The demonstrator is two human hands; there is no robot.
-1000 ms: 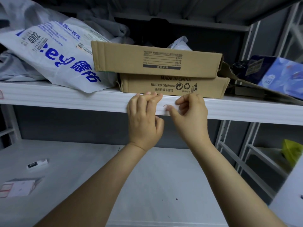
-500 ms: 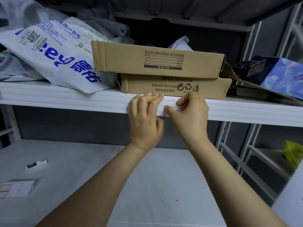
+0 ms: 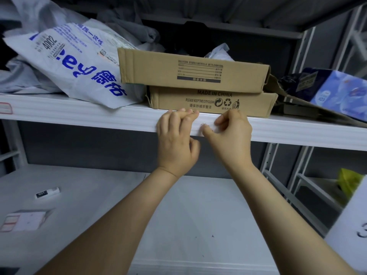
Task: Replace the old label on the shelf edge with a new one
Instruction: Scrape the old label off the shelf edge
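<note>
A white ribbed metal shelf edge (image 3: 79, 114) spans the view. On the shelf sit a grey plastic mailer bag with blue print (image 3: 75, 64) and two stacked brown cardboard boxes (image 3: 198, 86), directly above both hands. The left hand (image 3: 176, 143) presses curled fingers on the edge. The right hand (image 3: 230, 135) pinches a small white label (image 3: 208, 127) there, thumb against forefinger. The label is mostly covered, its print unreadable. A red-bordered label (image 3: 5, 108) is cut off at far left.
</note>
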